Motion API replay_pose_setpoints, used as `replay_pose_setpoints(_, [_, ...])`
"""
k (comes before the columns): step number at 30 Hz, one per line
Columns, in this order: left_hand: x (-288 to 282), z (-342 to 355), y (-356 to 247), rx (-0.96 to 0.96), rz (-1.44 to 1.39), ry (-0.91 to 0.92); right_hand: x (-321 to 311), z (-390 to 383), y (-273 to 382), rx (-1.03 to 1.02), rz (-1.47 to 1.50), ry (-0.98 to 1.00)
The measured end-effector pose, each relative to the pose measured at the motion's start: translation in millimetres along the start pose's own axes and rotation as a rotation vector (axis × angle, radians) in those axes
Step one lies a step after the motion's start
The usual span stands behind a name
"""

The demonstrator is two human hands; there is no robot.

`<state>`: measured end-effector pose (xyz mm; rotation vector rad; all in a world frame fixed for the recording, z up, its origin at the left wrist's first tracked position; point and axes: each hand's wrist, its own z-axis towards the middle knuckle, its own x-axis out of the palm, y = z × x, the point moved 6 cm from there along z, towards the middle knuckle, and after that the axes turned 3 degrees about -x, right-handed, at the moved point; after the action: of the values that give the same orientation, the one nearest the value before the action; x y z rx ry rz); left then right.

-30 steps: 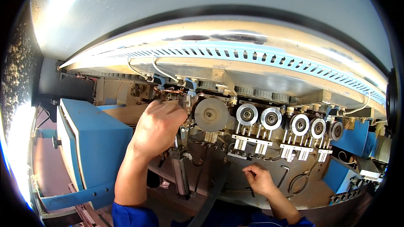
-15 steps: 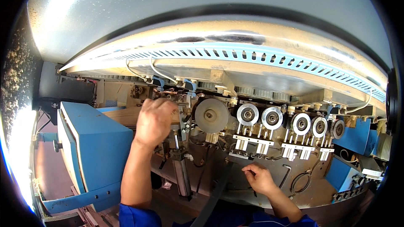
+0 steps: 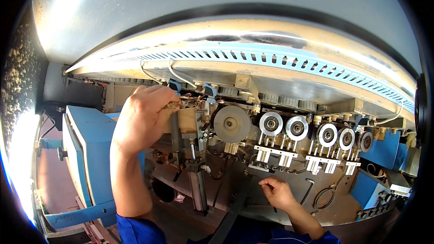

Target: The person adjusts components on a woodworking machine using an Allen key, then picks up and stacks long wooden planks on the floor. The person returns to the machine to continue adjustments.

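Note:
My left hand (image 3: 142,119) is raised at the machine's left part, its fingers bent and pressed together beside a blue block (image 3: 174,86) with a white cable. What they hold, if anything, is hidden. An upright metal cylinder (image 3: 196,190) stands to the right of that forearm, and a large grey disc wheel (image 3: 231,124) is mounted farther right. My right hand (image 3: 278,193) hovers over or rests on the dark metal bed (image 3: 257,199), fingers curled inward. A small dark piece shows under its palm; I cannot tell whether it is gripped.
Several silver-rimmed rollers (image 3: 271,124) stand in a row on pronged brackets (image 3: 273,156). An L-shaped hex key (image 3: 307,191) and a looped black cable (image 3: 323,198) lie right of my right hand. A blue housing (image 3: 92,149) stands at left. A slotted light-blue rail (image 3: 271,58) overhangs the machine.
My left hand has moved left and slightly up, uncovering more of the machine around the cylinder. My right hand stays nearly in place. The view has shifted slightly.

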<state>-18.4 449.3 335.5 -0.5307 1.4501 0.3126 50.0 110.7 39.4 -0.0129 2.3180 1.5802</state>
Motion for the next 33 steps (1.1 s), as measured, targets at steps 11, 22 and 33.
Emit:
replay_pose_setpoints(11, [34, 53, 11, -0.042, -0.048, 0.392, -8, -4, 4, 0.018, -0.032, 0.003])
replay_pose_setpoints(22, [45, 8, -9, 0.023, -0.023, 0.14, -14, -7, 2, 0.026, 0.006, -0.032])
replay_pose_setpoints(33, [58, -21, -14, 0.012, -0.024, 0.024, -18, -6, 2, 0.045, 0.002, -0.018])
